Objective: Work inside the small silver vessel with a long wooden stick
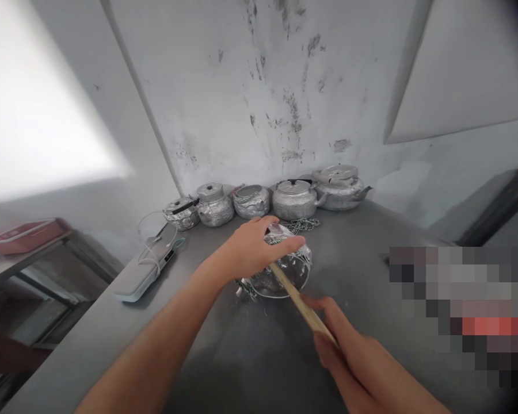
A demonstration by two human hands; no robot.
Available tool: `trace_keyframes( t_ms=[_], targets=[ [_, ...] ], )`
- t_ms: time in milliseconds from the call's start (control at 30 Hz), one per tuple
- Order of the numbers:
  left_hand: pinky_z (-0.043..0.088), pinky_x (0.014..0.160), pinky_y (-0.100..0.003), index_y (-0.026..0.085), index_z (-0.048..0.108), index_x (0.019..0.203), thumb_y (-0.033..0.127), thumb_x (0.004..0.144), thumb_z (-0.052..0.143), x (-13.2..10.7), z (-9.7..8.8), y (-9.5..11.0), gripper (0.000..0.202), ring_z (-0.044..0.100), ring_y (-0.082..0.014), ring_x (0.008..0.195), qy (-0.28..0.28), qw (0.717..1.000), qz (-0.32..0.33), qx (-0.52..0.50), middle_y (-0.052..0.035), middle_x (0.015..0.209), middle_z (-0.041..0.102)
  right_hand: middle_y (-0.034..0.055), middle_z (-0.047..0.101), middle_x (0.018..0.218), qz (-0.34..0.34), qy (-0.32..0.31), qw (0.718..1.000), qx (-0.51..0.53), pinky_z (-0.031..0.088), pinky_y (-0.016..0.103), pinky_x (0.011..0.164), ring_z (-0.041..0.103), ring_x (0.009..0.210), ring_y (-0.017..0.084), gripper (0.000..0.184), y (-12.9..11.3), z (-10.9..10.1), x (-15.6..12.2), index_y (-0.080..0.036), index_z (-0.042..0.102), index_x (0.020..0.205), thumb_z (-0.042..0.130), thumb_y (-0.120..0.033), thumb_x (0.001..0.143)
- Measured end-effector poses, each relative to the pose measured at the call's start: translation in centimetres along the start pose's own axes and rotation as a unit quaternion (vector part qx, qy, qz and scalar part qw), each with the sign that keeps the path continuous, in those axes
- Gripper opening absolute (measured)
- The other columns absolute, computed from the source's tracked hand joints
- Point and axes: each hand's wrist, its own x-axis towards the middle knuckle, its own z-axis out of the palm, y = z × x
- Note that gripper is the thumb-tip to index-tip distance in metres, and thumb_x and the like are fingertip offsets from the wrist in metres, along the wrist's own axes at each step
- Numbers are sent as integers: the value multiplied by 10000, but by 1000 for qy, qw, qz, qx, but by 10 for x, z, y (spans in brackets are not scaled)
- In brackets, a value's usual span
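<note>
Stick (290, 287) at pot (299, 270), grey table (224, 351).
I note pot on table, left hand (254, 250) wide over it, grip unclear; right hand (347, 345) holding stick. Behind pot: kettles (296, 205), scuffed wall (220, 103); left of pot: pale case (140, 280).

Hands: two, the left hand (259, 247) and the right hand (354, 351). Metal pots: five (296, 206), standing in a row beyond the left hand. Silvery vessel: one (296, 276), sitting under the left hand. Wooden stick: one (304, 310), extending from the right hand. Loose cord bundle: one (303, 225), lying just beyond the left hand. Pale flat case: one (140, 279), lying left of the left hand. Pink tray: one (30, 237), resting farther left of that hand.
</note>
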Motion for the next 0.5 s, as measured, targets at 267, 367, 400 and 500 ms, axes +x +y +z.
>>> trace_keyframes(
  t_ms=[267,367,400,500],
  targets=[
    [386,1094,-451,222,450,1494,896,824,389,1,1,0,953,462,-362,1351,5,1000,-2,-1,-111,1523,462,46,774,817,-6,-65,995,81,593,308,610,747,659,220,361,-3,-1,0,-232,428,1351,284,-349,1042],
    [384,1096,-459,224,444,1500,898,825,386,1,1,0,955,451,-362,1359,3,1000,2,-1,-112,1527,456,45,757,824,1,-54,994,96,582,317,599,727,622,214,360,-7,-2,1,-244,406,1363,261,-346,1050],
    [383,1095,-462,227,438,1504,899,825,386,1,1,-1,957,452,-364,1358,0,1000,2,-1,-112,1529,452,56,759,844,2,-54,994,89,582,324,609,735,649,222,354,-7,-3,1,-242,413,1356,273,-344,1048],
    [389,1088,-456,227,433,1509,901,823,384,1,0,-1,963,458,-367,1353,0,1000,-3,-2,-113,1530,451,46,749,787,7,-66,995,76,577,331,604,732,646,233,338,-7,-4,1,-241,442,1328,300,-343,1040]
  ],
)
